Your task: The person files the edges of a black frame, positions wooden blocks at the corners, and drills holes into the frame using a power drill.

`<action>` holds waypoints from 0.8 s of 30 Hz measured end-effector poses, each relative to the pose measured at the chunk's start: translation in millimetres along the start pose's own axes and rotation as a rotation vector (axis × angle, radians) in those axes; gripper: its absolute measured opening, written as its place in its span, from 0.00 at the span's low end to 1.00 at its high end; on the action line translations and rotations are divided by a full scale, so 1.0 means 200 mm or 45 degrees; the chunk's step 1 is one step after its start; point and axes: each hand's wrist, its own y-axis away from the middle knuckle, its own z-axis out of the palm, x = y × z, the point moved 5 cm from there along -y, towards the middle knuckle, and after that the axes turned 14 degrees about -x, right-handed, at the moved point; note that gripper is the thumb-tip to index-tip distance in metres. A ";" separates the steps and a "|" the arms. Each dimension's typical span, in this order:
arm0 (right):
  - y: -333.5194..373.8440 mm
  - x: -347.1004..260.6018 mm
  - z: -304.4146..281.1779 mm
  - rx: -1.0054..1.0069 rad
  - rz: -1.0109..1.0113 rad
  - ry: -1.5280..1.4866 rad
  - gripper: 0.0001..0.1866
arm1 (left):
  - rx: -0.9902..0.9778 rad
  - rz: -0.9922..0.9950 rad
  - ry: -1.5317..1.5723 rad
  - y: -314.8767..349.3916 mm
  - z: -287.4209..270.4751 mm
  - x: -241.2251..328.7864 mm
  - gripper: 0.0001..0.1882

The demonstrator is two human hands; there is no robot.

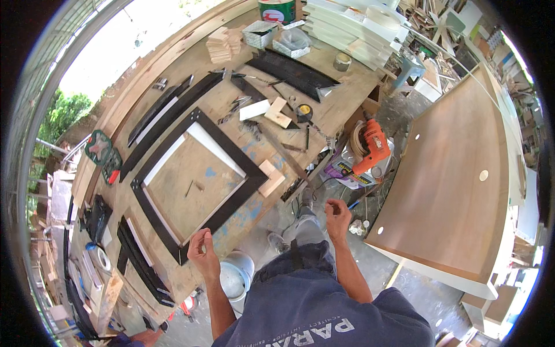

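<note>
A black square frame (225, 214) with white inner edges lies on the wooden worktable (173, 202). My left hand (203, 253) is by its near corner, fingers curled in; whether it touches the frame I cannot tell. Off the table's right side, my right hand (337, 218) hovers over the floor with fingers bent together. Anything small inside either hand is hidden. A light wooden block (270, 178) sits at the frame's right corner. Loose black frame strips (173, 118) lie beyond it, and more black pieces (141, 263) rest to the left.
An orange power drill (373, 147) sits on a tub right of the table. Below the near edge stands a white bucket (237, 274). A large wooden panel (451, 191) fills the right side. Tape measure (304, 111), wood offcuts (222, 45) and stacked white boards (347, 32) are farther back.
</note>
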 end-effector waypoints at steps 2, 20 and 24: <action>-0.03 -0.09 0.08 -0.162 -0.081 0.114 0.10 | 0.114 0.009 -0.179 0.07 -0.10 -0.04 0.09; -0.52 -0.53 0.71 -1.169 -0.721 1.098 0.41 | 0.153 -0.517 -0.601 0.36 -0.63 -0.50 0.36; -0.54 -0.53 0.72 -1.189 -0.727 1.019 0.40 | 0.258 -0.408 -0.535 0.37 -0.61 -0.52 0.29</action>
